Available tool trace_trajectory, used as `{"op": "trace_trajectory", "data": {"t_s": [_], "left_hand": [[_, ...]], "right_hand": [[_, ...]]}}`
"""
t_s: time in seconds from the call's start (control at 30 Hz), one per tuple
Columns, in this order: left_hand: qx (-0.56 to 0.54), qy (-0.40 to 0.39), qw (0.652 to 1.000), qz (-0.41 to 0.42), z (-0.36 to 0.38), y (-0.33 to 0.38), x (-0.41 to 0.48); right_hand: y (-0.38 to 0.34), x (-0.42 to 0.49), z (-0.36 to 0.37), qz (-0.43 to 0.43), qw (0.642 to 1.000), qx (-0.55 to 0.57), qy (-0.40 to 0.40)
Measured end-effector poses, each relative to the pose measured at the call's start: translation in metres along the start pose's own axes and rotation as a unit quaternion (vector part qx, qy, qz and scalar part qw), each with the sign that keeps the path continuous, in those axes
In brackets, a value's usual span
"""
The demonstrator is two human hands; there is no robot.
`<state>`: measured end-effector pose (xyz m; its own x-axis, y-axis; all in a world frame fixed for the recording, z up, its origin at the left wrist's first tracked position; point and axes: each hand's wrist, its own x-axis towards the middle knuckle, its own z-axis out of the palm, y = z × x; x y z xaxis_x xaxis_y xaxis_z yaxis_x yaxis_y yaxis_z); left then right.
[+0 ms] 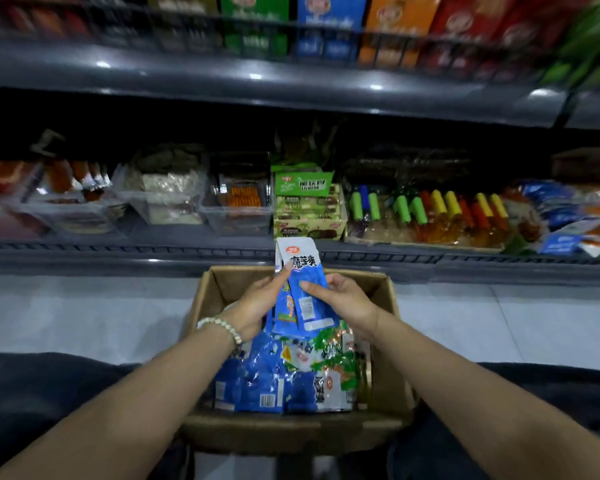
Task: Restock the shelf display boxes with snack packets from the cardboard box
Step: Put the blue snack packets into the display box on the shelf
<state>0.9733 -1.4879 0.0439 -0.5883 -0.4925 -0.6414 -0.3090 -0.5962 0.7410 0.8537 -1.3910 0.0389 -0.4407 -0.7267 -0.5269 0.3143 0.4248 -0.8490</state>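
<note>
An open cardboard box (383, 382) sits on the floor between my knees, holding a heap of blue and green snack packets (284, 372). Above it, both hands hold a small bunch of blue-and-white packets (300, 289) upright. My left hand (257, 303), with a bead bracelet on its wrist, grips the bunch from the left. From the right, my right hand (347, 299) pinches the bunch, thumb on the front packet. A green display box (309, 209) with green packets stands on the low shelf straight ahead.
The low shelf (153, 252) carries clear plastic bins (236, 206) of snacks at left, a tray of coloured tube sweets (430, 213) at right and blue packets (565, 223) far right. An upper shelf holds coloured cartons (329, 26). Pale tiled floor lies either side of the box.
</note>
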Motion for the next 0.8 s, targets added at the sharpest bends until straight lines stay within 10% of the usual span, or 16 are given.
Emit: {"op": "trace_trajectory", "data": {"t_s": [0.8], "left_hand": [[-0.184,0.015,0.98,0.067,0.006,0.121,-0.081]], "right_hand": [[-0.119,-0.075,0.037,-0.184,0.98,0.066,0.034]]}}
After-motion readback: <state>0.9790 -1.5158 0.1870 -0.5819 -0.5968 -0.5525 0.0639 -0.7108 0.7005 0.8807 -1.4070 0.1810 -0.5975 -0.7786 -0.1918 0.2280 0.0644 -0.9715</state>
